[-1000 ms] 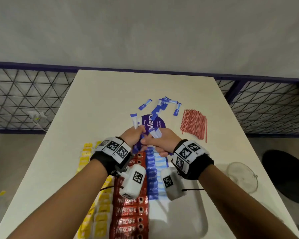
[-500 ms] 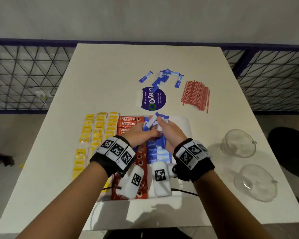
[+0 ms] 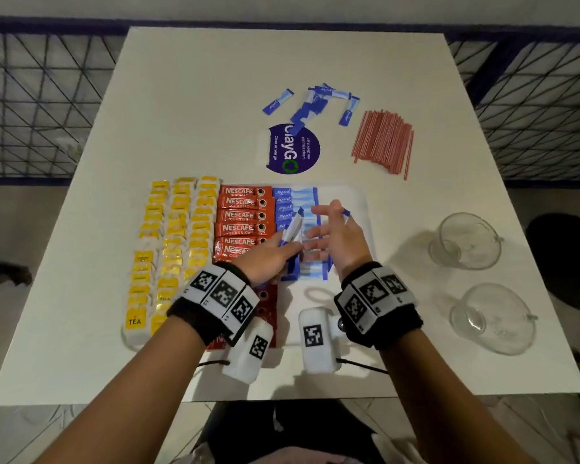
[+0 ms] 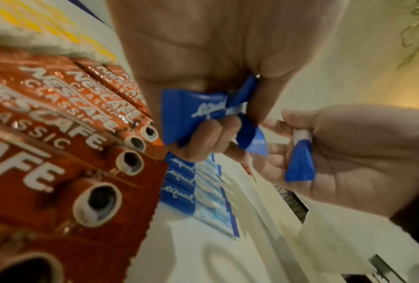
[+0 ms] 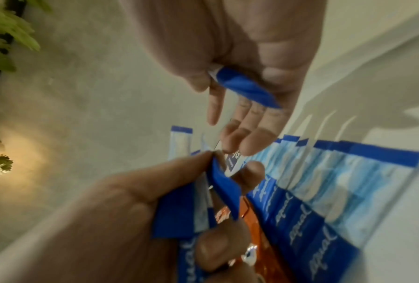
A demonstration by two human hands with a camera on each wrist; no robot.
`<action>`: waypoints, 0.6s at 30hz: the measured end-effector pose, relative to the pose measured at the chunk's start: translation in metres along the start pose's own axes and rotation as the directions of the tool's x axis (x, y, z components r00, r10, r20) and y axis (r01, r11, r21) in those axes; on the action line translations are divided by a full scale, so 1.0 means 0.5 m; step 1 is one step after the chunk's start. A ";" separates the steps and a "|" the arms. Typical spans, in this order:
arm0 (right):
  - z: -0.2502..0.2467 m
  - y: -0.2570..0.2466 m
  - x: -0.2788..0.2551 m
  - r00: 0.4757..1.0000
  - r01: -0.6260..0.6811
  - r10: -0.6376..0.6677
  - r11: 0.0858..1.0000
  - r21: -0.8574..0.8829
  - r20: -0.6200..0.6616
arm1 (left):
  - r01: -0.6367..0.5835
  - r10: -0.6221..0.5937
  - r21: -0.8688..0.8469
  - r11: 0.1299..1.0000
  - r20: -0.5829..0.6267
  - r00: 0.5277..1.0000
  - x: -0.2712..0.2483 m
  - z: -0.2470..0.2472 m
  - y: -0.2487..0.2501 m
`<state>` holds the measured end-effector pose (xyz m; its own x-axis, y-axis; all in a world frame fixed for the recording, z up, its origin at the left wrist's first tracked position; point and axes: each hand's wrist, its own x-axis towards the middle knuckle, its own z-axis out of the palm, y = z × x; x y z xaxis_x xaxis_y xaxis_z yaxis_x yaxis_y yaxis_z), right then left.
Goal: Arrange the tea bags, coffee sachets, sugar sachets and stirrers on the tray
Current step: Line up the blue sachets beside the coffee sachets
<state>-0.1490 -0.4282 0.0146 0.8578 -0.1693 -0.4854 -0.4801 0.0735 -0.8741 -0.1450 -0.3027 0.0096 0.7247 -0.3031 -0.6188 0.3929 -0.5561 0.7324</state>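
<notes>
A white tray holds columns of yellow tea bags, red coffee sachets and a row of blue sugar sachets. Over that row my left hand grips a small bunch of blue sugar sachets. Just to its right, my right hand pinches a single sugar sachet between thumb and forefinger, its other fingers spread. Loose sugar sachets and a bundle of red stirrers lie on the table beyond the tray.
A round purple sticker sits on the white table between the tray and the loose sachets. Two glass cups stand to the right of the tray. Dark railings run along the table's far sides.
Both hands came back from the far sachet pile to the tray's sugar row. The right hand has drawn apart from the left, taking one sachet from the bunch.
</notes>
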 end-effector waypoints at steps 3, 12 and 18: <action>-0.008 0.004 0.000 1.000 0.003 -0.005 0.999 -0.044 -0.026 | -0.028 0.031 -0.133 0.991 0.021 0.999 -0.002 -0.001 -0.006; 0.004 0.001 -0.005 0.980 -0.134 0.131 0.991 0.008 0.153 | 0.006 -0.024 -0.163 0.987 -0.107 0.994 -0.019 -0.006 -0.015; 0.002 0.005 -0.012 0.987 -0.058 0.055 0.998 0.013 0.152 | -0.014 -0.016 -0.164 0.986 -0.179 0.984 -0.036 -0.005 -0.020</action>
<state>-0.1549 -0.4260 0.0153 0.8480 -0.0131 -0.5298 -0.5263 0.0956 -0.8449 -0.1605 -0.2898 0.0140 0.8079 -0.1509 -0.5696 0.4702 -0.4175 0.7776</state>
